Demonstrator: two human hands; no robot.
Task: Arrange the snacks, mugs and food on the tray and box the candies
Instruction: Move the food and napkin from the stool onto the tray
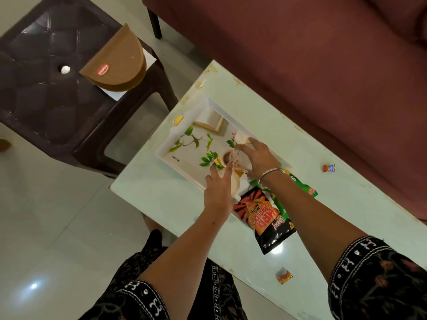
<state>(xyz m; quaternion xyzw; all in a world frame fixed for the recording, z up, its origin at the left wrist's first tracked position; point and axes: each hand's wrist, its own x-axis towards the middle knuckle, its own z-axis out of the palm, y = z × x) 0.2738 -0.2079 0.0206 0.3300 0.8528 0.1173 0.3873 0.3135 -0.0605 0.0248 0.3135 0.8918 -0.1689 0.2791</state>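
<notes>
Tray (184,155) on table (346,204); mug (233,158) in tray; snack packets (268,215) at tray's near end; stool (53,88) left of table; sofa (300,54) behind.

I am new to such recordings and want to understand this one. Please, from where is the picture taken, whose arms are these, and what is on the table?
There is no machine. A camera on a person's head looks down at their own two bare arms. The right hand grips a patterned mug, tilted on its side above a white tray on the pale table. The left hand touches the mug and a second mug. A black snack packet and a green one lie at the tray's near end. Two small candies lie loose on the table. A brown box sits on a dark stool.
</notes>
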